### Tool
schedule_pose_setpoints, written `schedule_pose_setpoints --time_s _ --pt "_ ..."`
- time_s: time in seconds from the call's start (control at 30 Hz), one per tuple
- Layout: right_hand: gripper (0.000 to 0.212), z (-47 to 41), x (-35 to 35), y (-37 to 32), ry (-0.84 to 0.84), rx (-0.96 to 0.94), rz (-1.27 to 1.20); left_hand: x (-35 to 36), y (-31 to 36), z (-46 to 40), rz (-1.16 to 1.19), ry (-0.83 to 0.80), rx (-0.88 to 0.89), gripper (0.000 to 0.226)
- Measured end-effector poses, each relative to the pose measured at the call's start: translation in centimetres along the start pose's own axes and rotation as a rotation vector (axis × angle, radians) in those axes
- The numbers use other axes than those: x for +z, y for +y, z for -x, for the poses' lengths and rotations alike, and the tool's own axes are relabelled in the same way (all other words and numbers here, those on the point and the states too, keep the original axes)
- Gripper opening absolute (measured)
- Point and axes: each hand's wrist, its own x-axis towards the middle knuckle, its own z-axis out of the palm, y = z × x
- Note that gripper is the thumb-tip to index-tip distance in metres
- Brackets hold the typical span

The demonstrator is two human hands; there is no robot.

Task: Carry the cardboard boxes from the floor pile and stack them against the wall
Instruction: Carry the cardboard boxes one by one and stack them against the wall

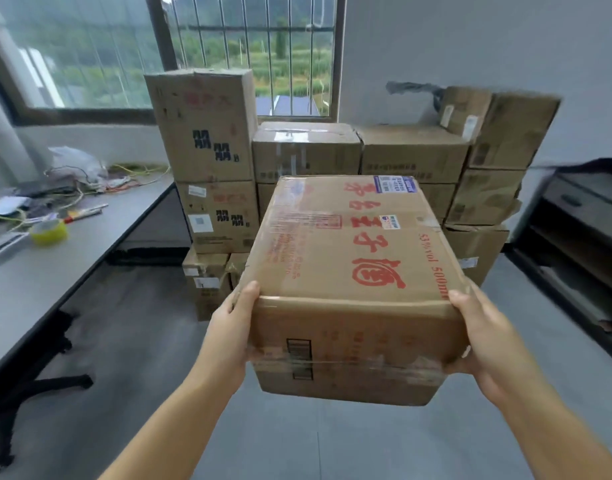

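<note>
We held the cardboard box (349, 271) between both hands, the left hand (228, 327) clasping its left near corner and the right hand (484, 344) its right, thumbs on top and fingers curled under. It hung off the floor in front of the stacked boxes (308, 150) under the window (256, 46). A tape roll (50, 232) lay on the desk (100, 244) to our left.

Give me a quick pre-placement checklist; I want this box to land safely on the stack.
1. Both hands on carried box: left hand and right hand grip its near corners: ok.
2. Box level: roughly, ok.
3. Floor ahead free of obstacles: ok.
4. Landing spot: flat-topped middle boxes by the wall: ok.
5. Tall left stack steady: cannot tell.
6. Fingers under the base: hidden, cannot tell.
</note>
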Motion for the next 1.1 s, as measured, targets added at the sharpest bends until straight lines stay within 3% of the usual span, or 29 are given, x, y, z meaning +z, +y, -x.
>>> schedule_pose_setpoints --time_s 0.5,0.8,0.97,1.1 --pt "0.036 -36.6 11.3 -14.8 -0.042 -0.289 -0.032 13.2 15.5 -33.4 0.05 -0.016 0.326 0.018" --pt "0.039 -54.1 18.0 -22.7 -0.08 -0.372 -0.033 18.1 22.5 -50.1 0.121 -0.015 0.409 0.041" --pt "0.042 -62.7 22.9 -24.6 -0.052 -0.378 -0.031 19.3 25.0 -60.1 0.117 -0.035 0.391 0.04" --pt "0.029 -69.9 27.6 -26.1 -0.055 -0.362 -0.089 19.6 27.5 -68.2 0.108 -0.043 0.409 0.031"
